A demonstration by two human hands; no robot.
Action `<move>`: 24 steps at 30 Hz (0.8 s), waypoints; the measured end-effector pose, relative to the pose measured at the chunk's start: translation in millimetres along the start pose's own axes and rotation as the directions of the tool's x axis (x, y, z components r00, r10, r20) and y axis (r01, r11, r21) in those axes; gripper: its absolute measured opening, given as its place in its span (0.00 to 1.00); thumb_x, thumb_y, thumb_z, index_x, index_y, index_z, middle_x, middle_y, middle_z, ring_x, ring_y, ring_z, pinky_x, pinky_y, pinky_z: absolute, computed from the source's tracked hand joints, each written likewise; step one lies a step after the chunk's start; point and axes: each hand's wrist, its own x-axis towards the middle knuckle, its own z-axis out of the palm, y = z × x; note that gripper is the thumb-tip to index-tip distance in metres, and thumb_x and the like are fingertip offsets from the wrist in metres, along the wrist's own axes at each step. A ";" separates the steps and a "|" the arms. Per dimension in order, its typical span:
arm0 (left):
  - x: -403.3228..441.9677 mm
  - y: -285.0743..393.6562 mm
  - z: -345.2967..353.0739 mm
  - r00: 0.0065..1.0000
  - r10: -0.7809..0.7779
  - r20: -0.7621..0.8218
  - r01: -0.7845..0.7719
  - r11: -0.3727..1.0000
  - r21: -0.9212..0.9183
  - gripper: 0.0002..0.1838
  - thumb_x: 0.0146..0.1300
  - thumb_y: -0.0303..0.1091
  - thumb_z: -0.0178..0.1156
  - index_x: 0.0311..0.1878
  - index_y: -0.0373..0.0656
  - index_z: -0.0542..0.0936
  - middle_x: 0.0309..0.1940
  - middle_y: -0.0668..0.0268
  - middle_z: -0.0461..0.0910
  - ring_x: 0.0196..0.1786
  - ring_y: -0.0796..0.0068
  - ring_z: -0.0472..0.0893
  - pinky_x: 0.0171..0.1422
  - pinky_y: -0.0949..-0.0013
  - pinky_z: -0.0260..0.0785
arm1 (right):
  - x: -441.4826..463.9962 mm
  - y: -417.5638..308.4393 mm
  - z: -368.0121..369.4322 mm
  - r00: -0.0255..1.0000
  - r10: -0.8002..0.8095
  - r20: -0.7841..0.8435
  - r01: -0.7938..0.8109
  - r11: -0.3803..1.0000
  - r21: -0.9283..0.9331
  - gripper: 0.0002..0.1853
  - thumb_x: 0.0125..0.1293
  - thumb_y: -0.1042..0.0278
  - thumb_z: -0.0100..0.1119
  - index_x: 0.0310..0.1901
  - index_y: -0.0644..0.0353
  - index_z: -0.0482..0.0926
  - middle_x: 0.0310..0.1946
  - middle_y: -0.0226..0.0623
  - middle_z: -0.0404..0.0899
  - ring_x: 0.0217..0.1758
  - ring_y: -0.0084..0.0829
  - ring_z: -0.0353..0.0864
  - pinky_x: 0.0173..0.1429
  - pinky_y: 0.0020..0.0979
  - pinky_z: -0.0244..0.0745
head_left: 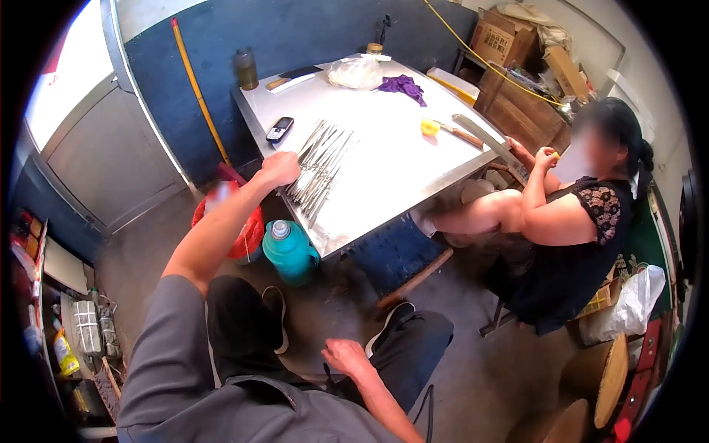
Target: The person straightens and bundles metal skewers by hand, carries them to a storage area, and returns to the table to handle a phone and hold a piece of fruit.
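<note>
My left hand (281,168) is stretched out over the left edge of the metal-topped table (413,170), its fingers curled closed. What it holds, if anything, is hidden. Right beside it lies a spread pile of thin metal skewers (323,166). A mobile phone (279,130) rests just beyond that hand. Low in front of my lap, near my knee, is my right hand (346,357), closed; a small dark bit shows by its fingers, too unclear to name.
A teal thermos (290,252) and a red-lined bucket (247,225) stand on the floor by the table. On the right a seated person (572,214) holds a small yellow thing. A knife (461,135), yellow piece (430,128), purple cloth (402,88) and plastic bag (356,72) lie on the tabletop.
</note>
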 end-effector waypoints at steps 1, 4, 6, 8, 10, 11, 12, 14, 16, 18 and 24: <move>-1.5 2.4 -1.5 1.000 -0.005 0.008 0.005 1.000 0.007 0.17 0.54 0.33 0.52 0.38 0.31 0.83 0.40 0.42 0.81 0.46 0.44 0.82 0.51 0.52 0.73 | -0.2 -1.2 -0.5 1.000 0.001 0.014 -0.001 1.000 -0.010 0.13 0.60 0.60 0.58 0.30 0.63 0.76 0.30 0.50 0.80 0.39 0.52 0.80 0.43 0.49 0.75; -2.5 6.0 -7.4 0.999 -0.002 0.035 0.002 1.000 0.006 0.19 0.57 0.36 0.50 0.40 0.31 0.83 0.43 0.40 0.80 0.49 0.42 0.80 0.55 0.52 0.72 | -1.1 -1.9 -0.6 1.000 0.013 0.017 -0.012 1.000 -0.009 0.13 0.60 0.60 0.58 0.30 0.64 0.76 0.31 0.50 0.80 0.39 0.51 0.80 0.43 0.49 0.75; -2.1 6.5 -11.0 0.998 -0.005 0.059 0.006 1.000 -0.028 0.20 0.58 0.38 0.50 0.41 0.30 0.82 0.45 0.40 0.79 0.51 0.42 0.79 0.56 0.52 0.71 | -0.7 -2.7 -2.0 0.999 0.018 0.028 -0.018 1.000 -0.016 0.13 0.60 0.60 0.58 0.30 0.64 0.76 0.31 0.50 0.80 0.39 0.51 0.80 0.43 0.49 0.75; -0.1 8.2 -14.1 0.992 -0.056 0.113 0.066 0.994 -0.086 0.27 0.63 0.48 0.48 0.45 0.29 0.81 0.49 0.39 0.78 0.54 0.43 0.77 0.60 0.53 0.68 | -0.8 -2.7 -1.9 0.999 0.025 0.034 -0.024 0.999 -0.025 0.13 0.60 0.60 0.58 0.30 0.64 0.76 0.31 0.51 0.81 0.40 0.51 0.81 0.43 0.49 0.75; 2.3 10.2 -19.2 0.987 -0.061 0.152 0.076 0.992 -0.097 0.30 0.63 0.52 0.48 0.47 0.29 0.80 0.50 0.39 0.77 0.55 0.44 0.77 0.61 0.54 0.67 | -0.9 -2.1 -0.4 0.999 0.017 0.035 -0.017 1.000 -0.019 0.13 0.60 0.60 0.59 0.30 0.64 0.76 0.31 0.51 0.81 0.39 0.51 0.81 0.42 0.48 0.76; 2.9 11.8 -20.7 0.980 -0.065 0.186 0.087 0.990 -0.112 0.34 0.63 0.57 0.48 0.48 0.28 0.79 0.52 0.39 0.76 0.56 0.45 0.76 0.62 0.55 0.66 | -0.8 -1.6 1.1 0.999 0.019 0.036 -0.018 1.000 -0.017 0.13 0.60 0.60 0.59 0.30 0.64 0.76 0.31 0.51 0.81 0.39 0.51 0.81 0.42 0.48 0.76; 3.9 12.9 -20.2 0.980 -0.064 0.188 0.086 0.990 -0.111 0.34 0.63 0.57 0.48 0.48 0.28 0.79 0.52 0.39 0.76 0.56 0.45 0.76 0.62 0.55 0.66 | -0.6 -1.1 1.9 0.998 0.030 0.052 -0.029 1.000 -0.010 0.14 0.60 0.59 0.57 0.30 0.64 0.76 0.31 0.52 0.80 0.40 0.52 0.80 0.43 0.49 0.75; 6.2 15.5 -19.3 0.982 -0.025 0.188 0.049 0.991 -0.127 0.42 0.60 0.66 0.48 0.50 0.27 0.79 0.56 0.38 0.73 0.59 0.45 0.74 0.64 0.56 0.64 | -0.2 0.1 2.6 0.997 0.042 0.068 -0.042 0.999 -0.005 0.14 0.61 0.59 0.55 0.31 0.64 0.76 0.32 0.52 0.79 0.41 0.52 0.79 0.44 0.49 0.74; 5.6 23.9 -20.5 0.982 -0.038 0.183 0.055 0.995 -0.088 0.46 0.57 0.69 0.50 0.52 0.26 0.78 0.58 0.38 0.71 0.61 0.46 0.72 0.65 0.57 0.63 | -0.4 -0.9 2.2 0.997 0.030 0.072 -0.030 1.000 0.000 0.14 0.61 0.59 0.56 0.31 0.64 0.76 0.31 0.52 0.79 0.40 0.52 0.79 0.44 0.49 0.74; 4.9 34.4 -17.1 0.982 -0.052 0.180 0.061 0.997 -0.049 0.49 0.54 0.73 0.52 0.54 0.26 0.77 0.60 0.38 0.69 0.63 0.46 0.70 0.66 0.58 0.62 | 0.2 0.2 4.2 0.998 0.010 0.057 -0.010 1.000 -0.004 0.13 0.60 0.60 0.57 0.30 0.64 0.76 0.30 0.52 0.80 0.39 0.52 0.80 0.43 0.49 0.75; -15.1 65.8 -11.8 0.991 -0.096 0.097 0.091 0.994 0.060 0.58 0.44 0.78 0.56 0.56 0.23 0.72 0.59 0.42 0.68 0.63 0.49 0.68 0.64 0.58 0.64 | 0.1 1.1 11.1 0.998 -0.026 0.053 0.026 1.000 0.000 0.13 0.60 0.60 0.57 0.30 0.64 0.76 0.30 0.51 0.80 0.38 0.52 0.80 0.42 0.49 0.75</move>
